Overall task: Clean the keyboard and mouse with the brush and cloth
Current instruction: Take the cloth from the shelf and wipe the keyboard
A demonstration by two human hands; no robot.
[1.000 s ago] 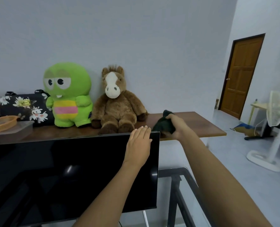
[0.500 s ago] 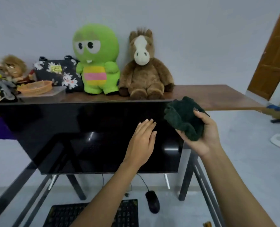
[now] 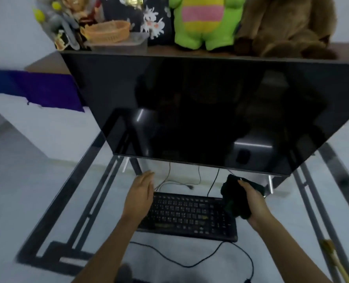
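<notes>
A black keyboard (image 3: 190, 216) lies on the glass desk below the monitor. My right hand (image 3: 253, 203) is closed around a bunched dark green cloth (image 3: 235, 201), held over the keyboard's right end. My left hand (image 3: 139, 196) hovers flat and empty over the keyboard's left end, fingers together and stretched out. A yellowish brush handle (image 3: 336, 260) shows at the lower right edge. The mouse is hidden from view.
A large dark monitor (image 3: 210, 111) leans over the desk just behind the keyboard. Loose cables (image 3: 181, 183) run behind and in front of the keyboard. On the wooden shelf (image 3: 161, 49) above sit plush toys, a floral bag and an orange basket (image 3: 106, 31).
My view has tilted down from the shelf to the desk. Both hands have dropped from the monitor's top edge to the keyboard, the right one carrying the cloth taken off the shelf.
</notes>
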